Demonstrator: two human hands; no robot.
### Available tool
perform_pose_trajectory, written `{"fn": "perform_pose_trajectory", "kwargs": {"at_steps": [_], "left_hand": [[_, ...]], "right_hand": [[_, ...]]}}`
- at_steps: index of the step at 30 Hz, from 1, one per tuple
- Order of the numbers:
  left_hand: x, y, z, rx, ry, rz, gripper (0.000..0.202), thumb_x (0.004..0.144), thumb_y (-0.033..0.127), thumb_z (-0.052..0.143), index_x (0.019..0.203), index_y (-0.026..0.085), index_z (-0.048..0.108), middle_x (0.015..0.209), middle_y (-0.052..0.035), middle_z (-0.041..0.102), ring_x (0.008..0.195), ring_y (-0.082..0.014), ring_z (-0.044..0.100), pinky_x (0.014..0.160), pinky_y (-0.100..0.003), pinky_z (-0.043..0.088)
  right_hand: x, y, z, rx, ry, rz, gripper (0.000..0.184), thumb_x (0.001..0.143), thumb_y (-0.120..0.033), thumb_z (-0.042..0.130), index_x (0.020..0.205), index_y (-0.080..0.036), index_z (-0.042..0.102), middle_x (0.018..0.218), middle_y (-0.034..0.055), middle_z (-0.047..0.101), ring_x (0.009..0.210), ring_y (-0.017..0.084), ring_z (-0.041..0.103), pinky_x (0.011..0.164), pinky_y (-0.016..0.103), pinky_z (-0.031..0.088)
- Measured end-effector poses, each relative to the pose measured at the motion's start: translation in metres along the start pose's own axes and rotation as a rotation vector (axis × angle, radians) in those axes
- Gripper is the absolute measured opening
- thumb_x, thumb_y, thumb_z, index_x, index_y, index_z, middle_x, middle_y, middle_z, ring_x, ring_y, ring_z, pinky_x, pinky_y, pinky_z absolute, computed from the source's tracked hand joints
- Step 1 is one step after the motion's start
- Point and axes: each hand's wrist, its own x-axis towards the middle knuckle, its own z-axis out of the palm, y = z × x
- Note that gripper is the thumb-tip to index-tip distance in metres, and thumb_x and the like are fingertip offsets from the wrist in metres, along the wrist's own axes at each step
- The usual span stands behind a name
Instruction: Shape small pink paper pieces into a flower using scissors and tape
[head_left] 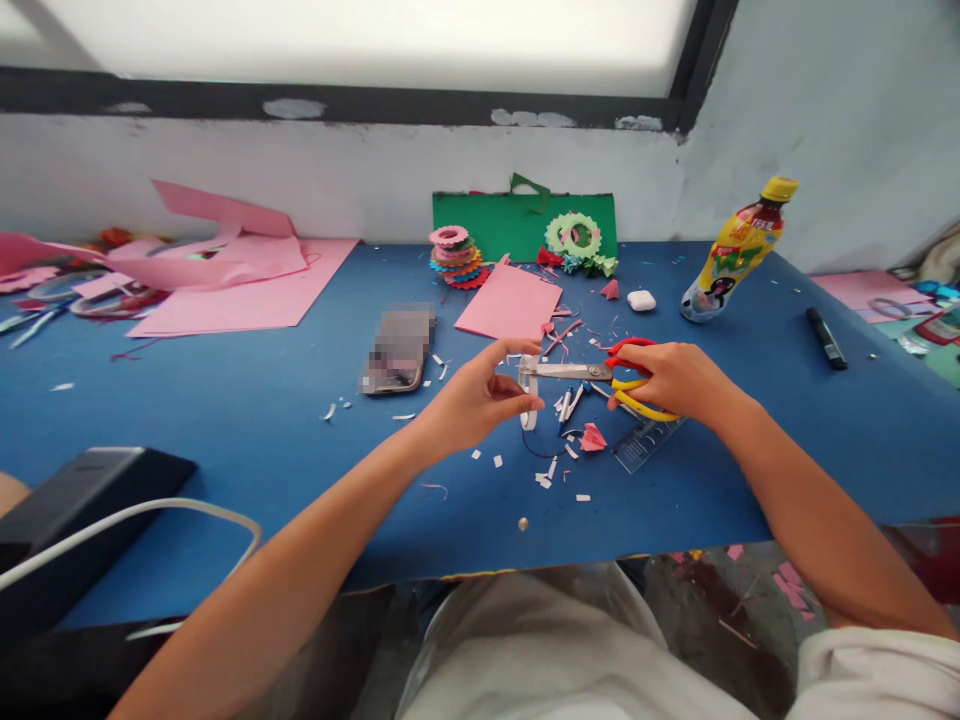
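My left hand (487, 395) pinches a narrow whitish roll of tape (529, 405) between thumb and fingers, edge toward me. In my right hand (675, 378) are scissors (570, 371) with one red and one yellow handle loop. Their blades point left and reach the upper part of the tape roll. Whether the blades are parted is hard to tell. Beneath the hands lie a pink folded paper piece (592, 438), a clear ruler (646, 443), a compass-like tool (571, 405) and small white paper scraps (544, 479).
Behind the hands are a pink paper sheet (510, 303), a stack of scalloped paper rings (452, 262) and green card (487, 225). A phone (401, 350) lies left. A bottle (739, 250), earbud case (641, 300) and black marker (826, 338) are right. A white cable (172, 503) crosses front left.
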Motion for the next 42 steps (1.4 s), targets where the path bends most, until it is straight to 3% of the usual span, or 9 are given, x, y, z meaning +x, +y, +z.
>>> {"fn": "perform_pose_trajectory", "kwargs": {"at_steps": [5, 11, 16, 19, 24, 27, 31, 36, 42], "left_hand": [[-0.001, 0.003, -0.001, 0.083, 0.019, 0.058, 0.046, 0.074, 0.022, 0.066, 0.116, 0.024, 0.046, 0.141, -0.0111, 0.036, 0.060, -0.0043, 0.058, 0.055, -0.022, 0.048], [-0.006, 0.008, -0.002, 0.539, 0.044, 0.252, 0.039, 0.082, 0.016, 0.054, 0.119, 0.025, 0.045, 0.147, -0.0114, 0.025, 0.065, -0.0067, 0.058, 0.072, -0.031, 0.052], [-0.006, 0.004, -0.001, 0.881, 0.070, 0.150, 0.041, 0.083, 0.023, 0.054, 0.124, 0.026, 0.046, 0.138, -0.0084, 0.042, 0.063, -0.0118, 0.061, 0.063, -0.031, 0.051], [-0.003, 0.004, -0.003, 0.721, 0.207, 0.155, 0.029, 0.083, 0.033, 0.055, 0.110, 0.022, 0.058, 0.121, -0.0073, 0.055, 0.067, -0.0127, 0.062, 0.057, -0.026, 0.051], [-0.002, 0.009, -0.005, 0.214, 0.373, 0.139, 0.018, 0.079, 0.030, 0.061, 0.089, 0.018, 0.069, 0.088, -0.0049, 0.066, 0.078, -0.0159, 0.061, 0.056, -0.022, 0.054], [-0.003, 0.011, -0.001, -0.014, 0.419, 0.098, 0.020, 0.072, 0.027, 0.069, 0.090, 0.018, 0.071, 0.082, -0.0032, 0.067, 0.072, -0.0137, 0.061, 0.056, -0.021, 0.055], [-0.003, 0.015, 0.006, -0.293, 0.462, 0.094, 0.042, 0.067, 0.022, 0.073, 0.108, 0.022, 0.064, 0.074, 0.0013, 0.065, 0.062, -0.0092, 0.058, 0.049, -0.018, 0.052], [-0.003, 0.020, 0.009, -0.514, 0.611, 0.092, 0.019, 0.063, 0.018, 0.075, 0.081, 0.018, 0.068, 0.072, 0.0010, 0.066, 0.066, -0.0099, 0.063, 0.049, -0.015, 0.052], [-0.004, 0.017, 0.013, -0.637, 0.542, 0.004, 0.016, 0.063, 0.019, 0.074, 0.075, 0.017, 0.063, 0.072, 0.0023, 0.063, 0.074, -0.0149, 0.067, 0.042, -0.015, 0.052]], "right_hand": [[0.002, 0.000, 0.004, -0.073, 0.002, 0.025, 0.058, 0.066, -0.072, 0.053, 0.107, -0.031, 0.059, 0.088, 0.0016, 0.071, 0.074, 0.023, 0.065, 0.053, 0.027, 0.027], [0.007, 0.005, 0.015, -0.093, -0.003, 0.231, 0.053, 0.074, -0.069, 0.045, 0.102, -0.027, 0.059, 0.076, 0.0057, 0.069, 0.067, 0.025, 0.063, 0.051, 0.027, 0.027], [0.011, 0.027, 0.021, -0.038, 0.006, 0.448, 0.054, 0.076, -0.069, 0.039, 0.095, -0.023, 0.060, 0.076, 0.0094, 0.068, 0.064, 0.025, 0.061, 0.048, 0.028, 0.025], [0.012, 0.031, 0.021, 0.011, 0.022, 0.470, 0.052, 0.076, -0.068, 0.040, 0.090, -0.022, 0.059, 0.076, 0.0090, 0.068, 0.064, 0.024, 0.060, 0.048, 0.027, 0.026], [0.009, 0.012, 0.018, 0.153, 0.093, 0.391, 0.043, 0.075, -0.063, 0.046, 0.080, -0.022, 0.058, 0.067, 0.0048, 0.065, 0.057, 0.019, 0.055, 0.049, 0.026, 0.027], [0.007, -0.005, 0.016, 0.355, 0.123, 0.302, 0.037, 0.076, -0.057, 0.051, 0.081, -0.022, 0.058, 0.066, 0.0014, 0.065, 0.054, 0.014, 0.051, 0.050, 0.024, 0.030], [0.004, -0.024, 0.015, 0.556, 0.158, 0.255, 0.036, 0.069, -0.053, 0.060, 0.083, -0.020, 0.060, 0.066, -0.0010, 0.063, 0.053, 0.011, 0.047, 0.049, 0.022, 0.031], [0.002, -0.040, 0.013, 0.523, 0.143, 0.262, 0.038, 0.063, -0.050, 0.066, 0.082, -0.019, 0.056, 0.065, -0.0017, 0.060, 0.053, 0.011, 0.048, 0.049, 0.022, 0.032], [-0.003, -0.044, 0.012, 0.408, 0.125, 0.223, 0.053, 0.066, -0.049, 0.062, 0.107, -0.019, 0.045, 0.081, 0.0042, 0.064, 0.069, 0.020, 0.062, 0.057, 0.026, 0.040]]}}
